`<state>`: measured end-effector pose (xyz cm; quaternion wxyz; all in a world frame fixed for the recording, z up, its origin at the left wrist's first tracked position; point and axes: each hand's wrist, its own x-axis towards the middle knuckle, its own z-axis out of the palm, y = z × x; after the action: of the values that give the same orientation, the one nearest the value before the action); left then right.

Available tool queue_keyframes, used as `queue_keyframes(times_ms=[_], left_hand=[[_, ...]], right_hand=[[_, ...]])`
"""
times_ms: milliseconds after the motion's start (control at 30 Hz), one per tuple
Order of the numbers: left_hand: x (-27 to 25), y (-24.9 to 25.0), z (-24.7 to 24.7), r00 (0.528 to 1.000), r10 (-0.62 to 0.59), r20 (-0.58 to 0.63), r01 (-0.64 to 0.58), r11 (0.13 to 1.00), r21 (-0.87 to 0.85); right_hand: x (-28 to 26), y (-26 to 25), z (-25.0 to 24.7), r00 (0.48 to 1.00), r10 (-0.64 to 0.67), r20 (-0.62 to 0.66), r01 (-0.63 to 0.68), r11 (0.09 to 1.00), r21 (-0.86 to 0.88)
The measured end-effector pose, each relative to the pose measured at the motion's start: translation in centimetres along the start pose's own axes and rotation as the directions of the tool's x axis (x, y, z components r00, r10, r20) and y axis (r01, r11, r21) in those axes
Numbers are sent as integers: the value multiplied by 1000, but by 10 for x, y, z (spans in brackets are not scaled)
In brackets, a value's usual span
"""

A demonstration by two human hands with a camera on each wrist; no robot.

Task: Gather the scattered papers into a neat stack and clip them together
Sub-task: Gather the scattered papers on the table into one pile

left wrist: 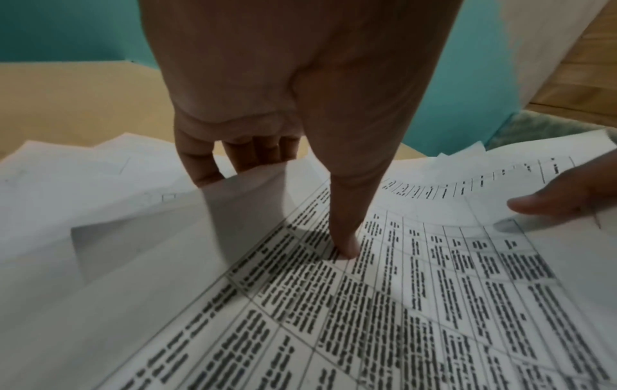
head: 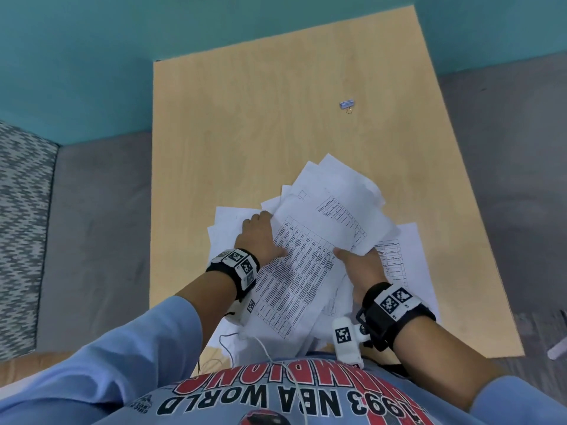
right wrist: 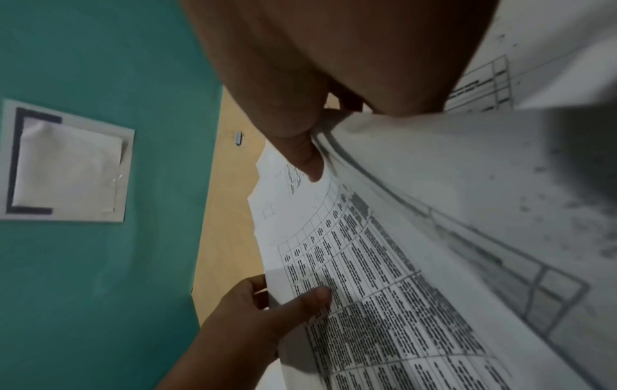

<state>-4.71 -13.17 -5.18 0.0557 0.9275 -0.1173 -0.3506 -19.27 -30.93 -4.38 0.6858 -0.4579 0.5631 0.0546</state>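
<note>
Head view alone shows both hands (head: 310, 250) pinching the papers (head: 313, 256), binder clip (head: 347, 104) well apart.

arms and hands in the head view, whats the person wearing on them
Both arms wear light blue long sleeves, pushed back from the wrists. Each wrist carries a black strap with white blocks printed with black-and-white square markers: left wrist band, right wrist band. A white camera unit hangs under the right band, and a thin white cable trails nearby. The hands are bare.
</note>
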Motion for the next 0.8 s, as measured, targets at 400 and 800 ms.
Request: queue_keyframes(times_ms=[400,800], left_hand=[[-3,-23,-1,993,24,-115,-36,994,-99],[-12,-45,-67,979,189,80,-75,693,-717]], right_hand=[[3,4,-7,1000,-5,22,5,999,-32],[-28,-70,-50,890,-246,384,330,929,-170]])
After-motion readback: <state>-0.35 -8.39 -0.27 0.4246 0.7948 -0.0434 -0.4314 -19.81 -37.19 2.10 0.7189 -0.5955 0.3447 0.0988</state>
